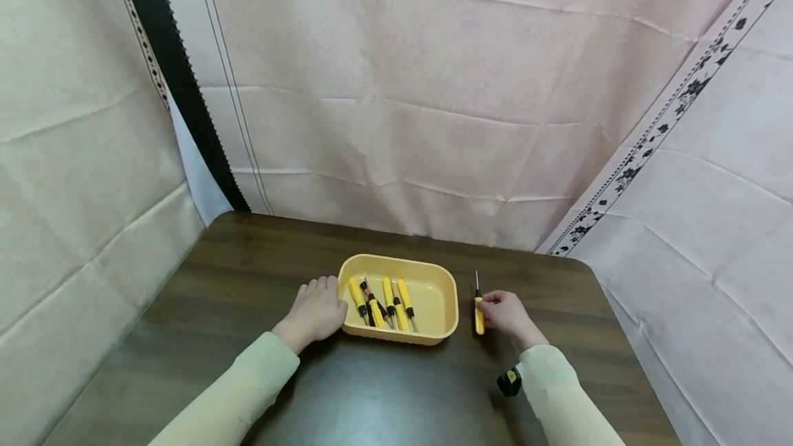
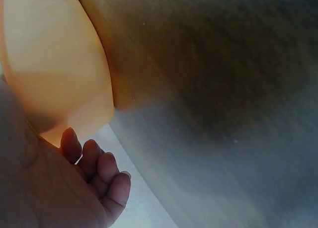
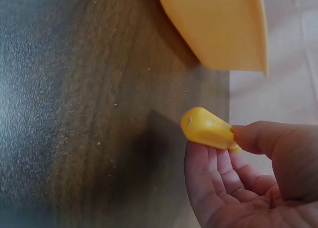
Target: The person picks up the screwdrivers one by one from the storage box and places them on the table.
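My right hand [image 1: 504,312] pinches a screwdriver [image 1: 480,322] by its yellow handle, to the right of the tray. Its thin shaft points away from me. In the right wrist view the handle's butt [image 3: 203,126] shows between thumb and fingertips, over the table. My left hand [image 1: 316,312] holds the left end of a yellow plastic tray [image 1: 436,281]; in the left wrist view its fingers [image 2: 107,168] are curled beside the tray wall [image 2: 64,54], and the thumb is largely hidden there. Several yellow-and-black screwdrivers [image 1: 403,294] lie in the tray's left and middle part.
A dark wooden table [image 1: 384,391] bears the tray. Pale cloth [image 1: 396,122] hangs behind the far edge and at both sides. A small black object [image 1: 509,382] sits at the right wrist, by the sleeve.
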